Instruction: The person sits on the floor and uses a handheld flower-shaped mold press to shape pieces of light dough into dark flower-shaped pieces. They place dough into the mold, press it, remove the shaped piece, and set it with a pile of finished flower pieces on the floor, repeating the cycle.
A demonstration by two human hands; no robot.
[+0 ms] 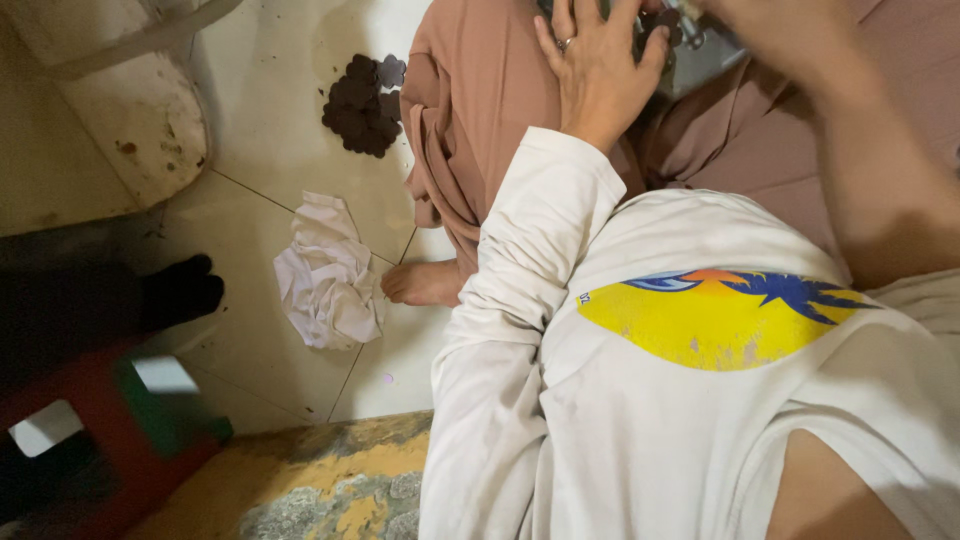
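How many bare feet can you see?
1. A bare foot rests on the tiled floor beside the crumpled white cloth, under the pink garment. Another may be hidden beneath the clothing.

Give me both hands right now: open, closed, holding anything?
Left hand: fingers curled around small dark flower-shaped pieces at the lap.
Right hand: mostly out of frame at the top edge; cannot tell.
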